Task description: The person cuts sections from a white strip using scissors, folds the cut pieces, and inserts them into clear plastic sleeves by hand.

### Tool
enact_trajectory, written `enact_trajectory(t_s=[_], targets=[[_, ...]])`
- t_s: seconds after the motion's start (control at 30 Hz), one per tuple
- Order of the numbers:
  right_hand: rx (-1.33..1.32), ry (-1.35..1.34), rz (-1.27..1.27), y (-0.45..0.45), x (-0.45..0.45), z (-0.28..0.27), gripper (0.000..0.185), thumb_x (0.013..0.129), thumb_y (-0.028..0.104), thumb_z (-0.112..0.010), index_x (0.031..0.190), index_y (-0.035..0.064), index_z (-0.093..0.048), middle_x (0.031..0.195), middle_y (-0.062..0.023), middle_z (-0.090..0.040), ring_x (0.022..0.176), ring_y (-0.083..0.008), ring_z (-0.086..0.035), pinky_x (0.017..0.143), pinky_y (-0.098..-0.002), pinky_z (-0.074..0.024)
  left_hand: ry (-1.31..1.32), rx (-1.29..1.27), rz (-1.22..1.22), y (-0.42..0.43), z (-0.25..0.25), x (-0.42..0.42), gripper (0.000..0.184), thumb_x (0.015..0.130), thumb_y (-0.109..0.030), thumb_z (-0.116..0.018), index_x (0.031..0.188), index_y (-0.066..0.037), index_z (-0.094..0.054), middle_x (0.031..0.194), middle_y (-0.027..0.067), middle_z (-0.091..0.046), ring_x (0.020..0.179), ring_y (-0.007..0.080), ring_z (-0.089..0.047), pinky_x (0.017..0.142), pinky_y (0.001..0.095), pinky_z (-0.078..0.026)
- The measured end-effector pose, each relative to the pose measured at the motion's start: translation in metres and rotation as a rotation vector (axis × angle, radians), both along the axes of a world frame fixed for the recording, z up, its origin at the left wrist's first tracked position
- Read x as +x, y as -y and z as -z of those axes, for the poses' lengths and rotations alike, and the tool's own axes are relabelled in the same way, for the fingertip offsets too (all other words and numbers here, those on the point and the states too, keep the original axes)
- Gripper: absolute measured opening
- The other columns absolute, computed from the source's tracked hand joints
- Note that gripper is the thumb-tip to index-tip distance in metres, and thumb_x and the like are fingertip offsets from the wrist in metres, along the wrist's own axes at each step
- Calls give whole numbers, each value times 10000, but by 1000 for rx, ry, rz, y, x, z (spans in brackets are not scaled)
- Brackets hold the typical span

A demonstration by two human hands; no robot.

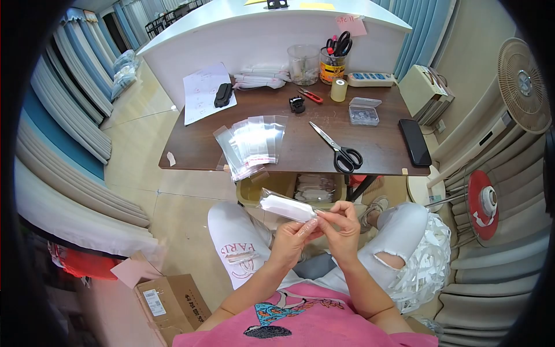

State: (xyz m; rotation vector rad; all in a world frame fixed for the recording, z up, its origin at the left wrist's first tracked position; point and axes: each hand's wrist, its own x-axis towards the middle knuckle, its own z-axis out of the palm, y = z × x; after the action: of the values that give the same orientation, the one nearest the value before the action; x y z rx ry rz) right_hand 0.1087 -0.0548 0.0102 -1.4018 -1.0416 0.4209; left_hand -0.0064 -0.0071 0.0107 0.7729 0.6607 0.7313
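Observation:
A clear plastic sleeve with a folded white strip inside, the white packet (284,207), is held above my lap, pointing to the upper left. My left hand (293,238) pinches its right end between thumb and fingers. Right beside it, my right hand (341,226) has thumb and forefinger closed on the same end. Beyond the hands, a yellow bin (250,192) under the table holds more packed pieces (315,188). Flat clear bags (254,139) lie fanned out on the brown table (196,149).
Black-handled scissors (346,159), a phone (414,143), a small clear box (364,112), a tape roll (339,90) and red snips (311,95) lie on the table. A cardboard box (173,303) stands at lower left, a fan (524,84) at right.

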Motion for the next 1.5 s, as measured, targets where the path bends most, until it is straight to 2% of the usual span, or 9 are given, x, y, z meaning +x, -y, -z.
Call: enact_trajectory(t_s=[0.1, 0.27, 0.43, 0.67, 0.73, 0.9, 1.1, 1.17, 1.5], targets=[[-8, 88, 50, -1, -1, 6, 136, 737, 42, -622, 863, 61, -667, 945, -31, -536, 920, -126, -476, 746, -241, -388, 60, -94, 4, 1, 14, 2, 175, 843, -108, -527, 918, 37, -589, 884, 119, -608, 815, 176, -588, 754, 300, -492], [-86, -811, -133, 9, 10, 33, 145, 812, 98, -565, 909, 5, -620, 995, -64, -545, 852, -114, -522, 754, -216, -406, -5, -172, -13, 5, 46, 5, 198, 841, -135, -533, 952, 25, -570, 895, 98, -605, 796, 163, -587, 737, 278, -481], [-396, -634, -220, 28, 32, 81, 186, 812, 139, -575, 909, -16, -611, 765, -50, -620, 681, -97, -575, 615, -198, -445, -14, -424, 246, 24, 92, 17, 268, 845, -185, -529, 1038, 0, -512, 1012, 113, -570, 897, 197, -566, 784, 307, -463], [-670, -240, -170, -54, 127, 154, 296, 793, 270, -585, 905, -3, -618, 791, -95, -627, 720, -160, -611, 639, -281, -493, -62, -554, 288, 26, 104, 9, 418, 856, -210, -514, 1220, -102, -339, 1100, 111, -513, 967, 233, -539, 813, 344, -448], [-702, 935, -72, -68, 135, 163, 363, 771, 373, -571, 907, 42, -632, 897, -145, -616, 844, -233, -600, 703, -361, -483, -71, -497, 231, 24, 103, -1, 427, 856, -204, -513, 1227, -92, -336, 1089, 101, -519, 939, 207, -545, 788, 316, -448], [-1389, 1129, -858, 26, 112, 102, 446, 758, 518, -484, 906, 133, -653, 890, -110, -622, 876, -273, -583, 708, -384, -463, -239, -279, 96, 20, 114, -33, 417, 856, -163, -507, 1232, -80, -349, 1085, 113, -509, 930, 212, -549, 798, 311, -453], [-1094, 201, -968, 106, 65, 74, 333, 758, 370, -617, 655, 55, -583, 663, -36, -600, 543, -141, -509, 501, -287, -392, -388, 1235, 647, 19, 74, -15, 677, 716, -243, -648, 1287, -84, -320, 1155, 115, -457, 1059, 273, -447, 904, 348, -373], [-855, -608, -873, 98, 63, 51, 200, 810, 245, -591, 742, 57, -594, 676, -14, -604, 550, -82, -500, 495, -222, -369, -303, 1217, 667, 18, 54, -4, 739, 660, -269, -686, 1288, -98, -336, 1129, 101, -471, 1029, 277, -433, 884, 351, -362], [-585, -824, -695, 66, 83, -29, 139, 842, 124, -532, 866, -10, -558, 718, -70, -595, 602, -122, -576, 571, -237, -471, -329, 673, 719, -30, 36, -20, 314, 747, -100, -601, 1052, -59, -540, 752, -20, -522, 636, 71, -455, 566, 204, -375]])
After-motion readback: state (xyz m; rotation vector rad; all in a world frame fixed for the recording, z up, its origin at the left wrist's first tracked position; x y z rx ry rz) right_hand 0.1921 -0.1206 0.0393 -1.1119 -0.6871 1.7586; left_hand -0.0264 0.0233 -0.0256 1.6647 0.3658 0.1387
